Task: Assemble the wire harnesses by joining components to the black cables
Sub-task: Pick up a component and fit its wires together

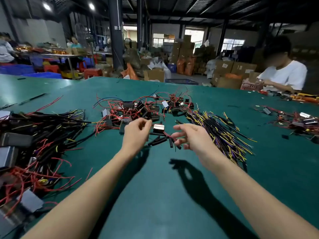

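Observation:
My left hand is pinched at the edge of a small boxy component with a shiny top, held just above the green table. Thin red wires trail from the component toward my right hand, whose fingers are spread, with the fingertips close to those wires. Short black sleeved cables lie on the table under both hands. A heap of like components with red wires sits just beyond. To the right lies a fan of black cables with yellow and purple ends.
A big tangle of black cables, red wires and boxes fills the left side. Another small heap lies far right. A person in a white shirt works at the far right corner. Cardboard boxes stand behind the table.

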Demonstrator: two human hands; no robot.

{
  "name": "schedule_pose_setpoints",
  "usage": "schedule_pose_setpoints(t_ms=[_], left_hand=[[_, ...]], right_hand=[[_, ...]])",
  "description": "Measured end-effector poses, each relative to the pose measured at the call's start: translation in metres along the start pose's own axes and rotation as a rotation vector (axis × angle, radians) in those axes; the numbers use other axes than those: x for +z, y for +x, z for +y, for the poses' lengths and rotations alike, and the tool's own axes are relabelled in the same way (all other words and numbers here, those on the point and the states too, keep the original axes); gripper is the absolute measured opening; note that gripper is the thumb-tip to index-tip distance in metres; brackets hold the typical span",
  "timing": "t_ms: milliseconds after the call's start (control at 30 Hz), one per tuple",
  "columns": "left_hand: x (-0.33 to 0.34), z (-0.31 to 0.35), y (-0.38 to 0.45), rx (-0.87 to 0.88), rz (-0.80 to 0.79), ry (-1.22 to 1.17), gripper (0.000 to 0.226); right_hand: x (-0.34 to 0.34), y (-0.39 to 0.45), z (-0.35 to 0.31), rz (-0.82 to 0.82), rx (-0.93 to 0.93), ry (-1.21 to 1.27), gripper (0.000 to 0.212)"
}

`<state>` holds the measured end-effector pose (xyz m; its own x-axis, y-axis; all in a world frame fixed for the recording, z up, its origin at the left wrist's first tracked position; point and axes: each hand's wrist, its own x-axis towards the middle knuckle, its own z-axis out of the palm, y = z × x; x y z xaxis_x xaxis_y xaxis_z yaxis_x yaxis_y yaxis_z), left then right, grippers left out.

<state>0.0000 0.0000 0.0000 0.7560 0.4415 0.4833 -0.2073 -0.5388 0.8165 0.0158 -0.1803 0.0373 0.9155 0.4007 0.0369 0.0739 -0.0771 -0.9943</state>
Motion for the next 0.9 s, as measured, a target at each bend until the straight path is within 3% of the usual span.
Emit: schedule_pose_setpoints(t_ms=[100,200,333,600,733,800,900], left_hand=[[-0.002,-0.021,-0.001,-0.075,0.096,-0.060,0.026],[-0.002,-0.033,-0.002,-0.149,0.156,-0.216,0.027],[0.000,-0.033,0.001,-0.144,0.209,-0.251,0.027],[0.000,-0.031,-0.001,-0.101,0.252,-0.269,0.029],[0.000,-0.030,-0.001,-0.144,0.299,-0.314,0.028],[0.000,-0.030,-0.001,-0.136,0.303,-0.314,0.027],[0.001,-0.031,-0.001,-0.113,0.304,-0.307,0.026]], right_hand=[[0.006,0.032,0.003,0.141,-0.060,-0.126,0.019],[0.022,0.064,0.006,0.175,-0.159,-0.265,0.020],[0.046,0.100,0.004,0.182,-0.349,-0.472,0.018],[0.098,0.142,-0.004,-0.007,-0.586,-0.985,0.040],[0.105,0.150,-0.005,-0.069,-0.615,-1.159,0.024],[0.101,0.154,-0.008,-0.016,-0.643,-1.145,0.015],[0.092,0.155,-0.014,0.209,-0.612,-0.844,0.013]])
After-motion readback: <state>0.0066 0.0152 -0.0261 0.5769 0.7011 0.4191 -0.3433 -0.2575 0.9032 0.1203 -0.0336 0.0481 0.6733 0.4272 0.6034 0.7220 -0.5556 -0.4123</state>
